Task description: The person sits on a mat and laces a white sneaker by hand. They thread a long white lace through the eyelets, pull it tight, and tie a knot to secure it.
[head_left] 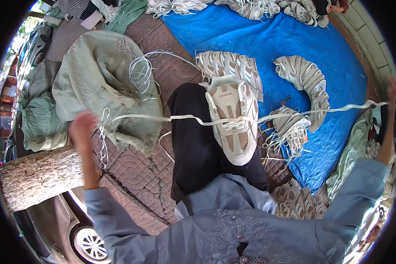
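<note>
A beige and white sports shoe upper (236, 140) lies across my lap, its toe toward me. A white shoelace (193, 117) is threaded through its eyelets and stretches far out to both sides. My left hand (82, 128), smeared by motion, is closed at the lace's left end, beside a dangling loop of white cord. At the far right edge, my right hand (393, 90) is raised and closed on the other end. The finger details of both hands are blurred. Neither hand touches the shoe upper.
A blue tarp (339, 57) carries a curved row of nested shoe uppers (310, 81) and a laced bunch (290, 125). A pale sack (88, 75) with coiled white laces (141, 72) lies left. Beside my left arm are a tree trunk (44, 176) and parked car (57, 224). People sit beyond.
</note>
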`<act>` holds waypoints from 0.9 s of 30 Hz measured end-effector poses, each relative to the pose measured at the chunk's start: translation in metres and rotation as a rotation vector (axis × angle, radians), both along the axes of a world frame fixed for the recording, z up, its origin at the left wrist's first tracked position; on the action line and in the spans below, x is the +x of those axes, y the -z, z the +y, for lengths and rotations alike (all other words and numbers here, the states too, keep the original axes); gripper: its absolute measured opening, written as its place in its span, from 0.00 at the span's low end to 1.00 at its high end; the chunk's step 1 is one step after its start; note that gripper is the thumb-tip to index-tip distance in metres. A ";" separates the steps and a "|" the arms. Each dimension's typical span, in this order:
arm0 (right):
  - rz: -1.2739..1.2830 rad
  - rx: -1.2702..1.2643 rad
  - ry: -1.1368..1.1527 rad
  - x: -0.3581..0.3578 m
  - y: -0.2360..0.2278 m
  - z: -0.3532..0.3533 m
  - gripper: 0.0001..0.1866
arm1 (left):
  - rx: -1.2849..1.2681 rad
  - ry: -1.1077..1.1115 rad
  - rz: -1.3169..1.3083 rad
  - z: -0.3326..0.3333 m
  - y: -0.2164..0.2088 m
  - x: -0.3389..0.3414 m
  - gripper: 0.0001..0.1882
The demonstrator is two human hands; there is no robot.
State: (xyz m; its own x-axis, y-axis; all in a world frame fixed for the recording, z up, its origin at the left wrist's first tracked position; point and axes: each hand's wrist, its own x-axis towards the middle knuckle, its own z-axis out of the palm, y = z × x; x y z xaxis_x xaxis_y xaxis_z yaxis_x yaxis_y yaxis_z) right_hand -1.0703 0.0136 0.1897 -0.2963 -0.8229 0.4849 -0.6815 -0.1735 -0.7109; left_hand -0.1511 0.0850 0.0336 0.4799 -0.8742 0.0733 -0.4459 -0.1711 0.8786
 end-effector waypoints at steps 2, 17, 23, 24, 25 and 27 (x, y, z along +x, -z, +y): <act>-0.030 0.092 -0.285 0.106 0.050 -0.011 0.29 | -0.183 0.355 0.255 -0.007 0.033 -0.117 0.08; -0.262 0.993 -0.851 0.446 0.198 0.034 0.05 | -0.171 0.559 -0.334 0.013 0.087 -0.307 0.03; -0.382 1.043 -0.874 0.442 0.198 0.032 0.03 | -0.218 0.492 -0.429 0.017 0.085 -0.316 0.03; -0.434 1.065 -0.862 0.442 0.198 0.033 0.03 | -0.229 0.482 -0.442 0.018 0.085 -0.317 0.03; -0.477 1.083 -0.857 0.442 0.198 0.034 0.03 | -0.251 0.473 -0.420 0.018 0.085 -0.318 0.04; -0.501 1.107 -0.853 0.440 0.197 0.037 0.03 | -0.290 0.473 -0.365 0.019 0.085 -0.320 0.05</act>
State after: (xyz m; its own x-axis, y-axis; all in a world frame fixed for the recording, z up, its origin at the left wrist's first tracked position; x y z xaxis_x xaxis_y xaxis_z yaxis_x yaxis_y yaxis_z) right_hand -0.6300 0.0510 -0.0073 0.5110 -0.7039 -0.4935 -0.3052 0.3881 -0.8696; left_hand -0.4710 0.1040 -0.0517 -0.0515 -0.9051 0.4221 -0.6927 0.3368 0.6377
